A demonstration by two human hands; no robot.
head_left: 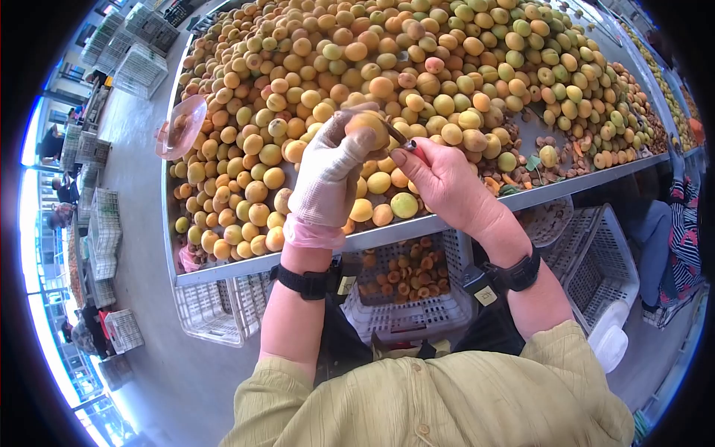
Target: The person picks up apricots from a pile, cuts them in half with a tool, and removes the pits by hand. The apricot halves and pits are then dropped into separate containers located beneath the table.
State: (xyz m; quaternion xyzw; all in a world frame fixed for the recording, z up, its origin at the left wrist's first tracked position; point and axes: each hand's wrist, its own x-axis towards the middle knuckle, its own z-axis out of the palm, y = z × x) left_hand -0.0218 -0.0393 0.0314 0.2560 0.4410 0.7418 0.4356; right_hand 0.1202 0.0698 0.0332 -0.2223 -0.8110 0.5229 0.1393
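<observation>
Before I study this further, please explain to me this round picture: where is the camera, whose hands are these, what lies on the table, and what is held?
There is no machine here. One camera sits on a person's head and looks down, so the picture bends at its edges. The two arms at the bottom are that person's own. The left hand, in a white glove, grips an apricot. The right hand, bare, holds a small knife with a red handle, its blade at the fruit. The metal table carries a large heap of apricots, with loose pits on the right. Under the table edge, a white crate holds cut apricot pieces.
</observation>
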